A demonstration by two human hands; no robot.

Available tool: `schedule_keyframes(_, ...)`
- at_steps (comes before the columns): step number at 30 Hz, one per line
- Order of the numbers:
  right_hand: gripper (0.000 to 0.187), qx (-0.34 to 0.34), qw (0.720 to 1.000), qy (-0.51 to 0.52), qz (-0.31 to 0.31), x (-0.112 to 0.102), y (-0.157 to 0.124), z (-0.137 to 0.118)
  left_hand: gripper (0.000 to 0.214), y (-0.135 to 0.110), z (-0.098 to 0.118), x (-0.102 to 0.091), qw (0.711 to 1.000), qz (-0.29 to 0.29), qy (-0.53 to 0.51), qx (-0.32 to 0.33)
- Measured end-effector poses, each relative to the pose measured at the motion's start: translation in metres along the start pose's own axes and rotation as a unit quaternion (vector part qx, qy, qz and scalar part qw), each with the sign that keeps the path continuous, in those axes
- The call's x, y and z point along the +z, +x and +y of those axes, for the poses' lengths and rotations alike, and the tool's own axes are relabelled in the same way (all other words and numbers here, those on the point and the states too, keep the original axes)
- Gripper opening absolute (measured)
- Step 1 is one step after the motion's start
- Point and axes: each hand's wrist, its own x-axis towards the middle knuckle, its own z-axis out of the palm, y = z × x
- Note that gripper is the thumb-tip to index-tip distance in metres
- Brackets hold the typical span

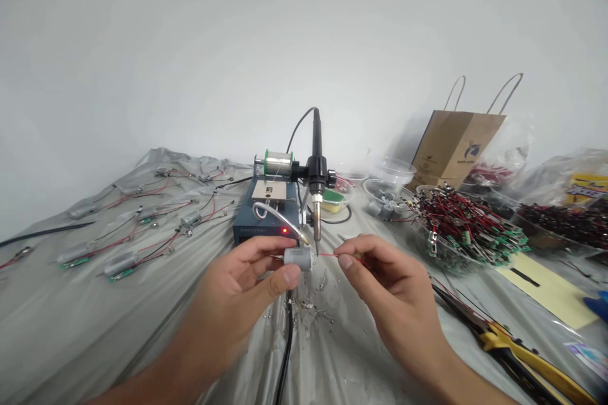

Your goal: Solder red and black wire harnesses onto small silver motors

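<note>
Your left hand (240,285) grips a grey cylindrical component (297,259) closed between thumb and fingers, just in front of the soldering iron (316,215). Your right hand (392,285) pinches a red wire (329,255) beside the component. Beyond stands the soldering station (261,218) with its solder spool (278,163); farther right, a bowl of red-wired terminals (468,228).

Motor casing (297,259): smooth, matt grey metal. Red wire (327,255): thin, slightly glossy plastic insulation. Soldering iron (316,139): black plastic handle, bright metal tip. Solder spool (278,163): shiny silvery wire on a plastic reel. Desk cover (57,329): crinkled, glossy grey plastic sheet. Paper bag (451,149): matt brown kraft.
</note>
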Motion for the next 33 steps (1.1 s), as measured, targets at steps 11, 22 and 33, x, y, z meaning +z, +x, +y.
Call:
schedule_keyframes(11,0.011,-0.149,0.984,-0.092,0.023,-0.0002,-0.0032,-0.0047,0.028,-0.0014,0.0010,0.0000,1.000,-0.008,-0.022,0.009)
schedule_keyframes(22,0.013,-0.186,0.974,-0.130,0.009,0.0005,-0.0028,-0.0066,0.031,0.0012,0.0007,0.0001,1.000,-0.006,0.006,0.011)
schedule_keyframes(33,0.015,-0.196,0.969,-0.150,0.007,0.0000,-0.0040,-0.0086,0.028,0.0002,0.0029,0.0010,1.000,-0.003,0.001,0.016)
